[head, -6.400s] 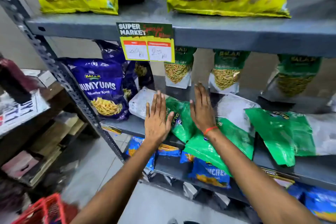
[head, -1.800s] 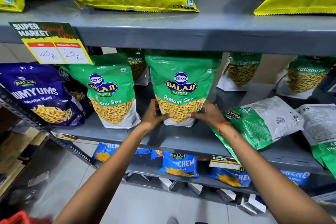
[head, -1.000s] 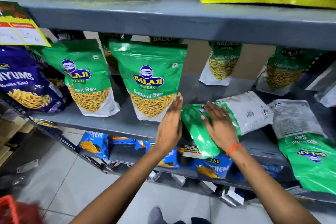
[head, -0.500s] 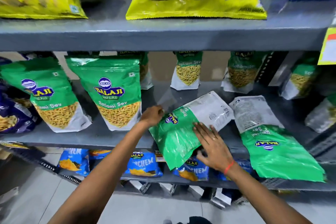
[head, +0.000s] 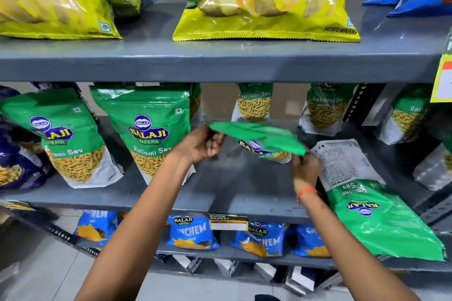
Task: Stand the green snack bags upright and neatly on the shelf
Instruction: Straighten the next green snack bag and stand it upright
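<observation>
1. Currently mid-step: third green bag [head: 259, 138] is lifted off the middle shelf [head: 171, 199] near frame centre, top edge tipped toward the camera, logo only partly visible underneath.
2. Left hand [head: 201, 145] is closed on the bag's left corner — thumb over, fingers curled under. Right hand [head: 305, 166] sits at the bag's lower right edge; it looks pinched on that edge, but motion blur means I can't tell how tightly.
3. Two green bags already stand upright at centre-left of the frame: one [head: 58, 137] further left, one [head: 151, 129] just beside the left hand. Both face forward.
4. One more green bag [head: 374, 203] lies flat at lower right, back side up, its top hanging past the shelf lip. More upright green bags sit in the back row.
5. Judgement: roughly halfway on the front row — two done, one in hand, one untouched.
6. Next move calls for rotating the held bag so its base goes down and its logo faces out, then seating it in the bare gap right of the second standing bag, squared to its neighbours.
7. Watch the flat bag near the right wrist — easy to nudge off the edge.
</observation>
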Available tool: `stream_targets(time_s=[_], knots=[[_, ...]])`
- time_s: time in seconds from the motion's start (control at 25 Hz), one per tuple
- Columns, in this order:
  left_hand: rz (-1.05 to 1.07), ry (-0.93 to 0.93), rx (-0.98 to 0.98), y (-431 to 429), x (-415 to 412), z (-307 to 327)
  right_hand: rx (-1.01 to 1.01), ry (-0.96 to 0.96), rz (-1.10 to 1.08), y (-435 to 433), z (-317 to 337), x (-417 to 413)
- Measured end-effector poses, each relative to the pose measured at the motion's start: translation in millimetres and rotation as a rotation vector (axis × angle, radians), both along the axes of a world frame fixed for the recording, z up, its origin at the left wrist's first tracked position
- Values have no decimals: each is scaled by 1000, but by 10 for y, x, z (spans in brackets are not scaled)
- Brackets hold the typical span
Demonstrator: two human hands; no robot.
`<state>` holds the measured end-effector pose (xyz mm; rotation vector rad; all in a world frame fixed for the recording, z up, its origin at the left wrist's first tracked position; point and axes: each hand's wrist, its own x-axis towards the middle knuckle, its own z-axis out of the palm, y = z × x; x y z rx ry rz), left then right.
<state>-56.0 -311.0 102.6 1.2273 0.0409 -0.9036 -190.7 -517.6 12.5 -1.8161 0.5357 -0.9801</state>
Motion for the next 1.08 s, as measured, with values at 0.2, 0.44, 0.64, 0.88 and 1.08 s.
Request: stream_targets(time_s=[0.2, 0.44, 0.64, 0.88, 1.08], knots=[[160, -97, -57, -157, 64, 137, 67, 29, 194, -100, 184, 347], [143, -611, 274, -432, 144, -301, 321, 259, 252, -442, 342, 726], [-69, -703, 360, -522, 149, -588, 350, 405, 331, -226, 109, 703], [-17, -820, 379, -291, -29, -621, 315, 398, 441, -197, -232, 554], [-31, -838, 432, -81, -212, -723, 351, 403, 471, -7, -163, 260]])
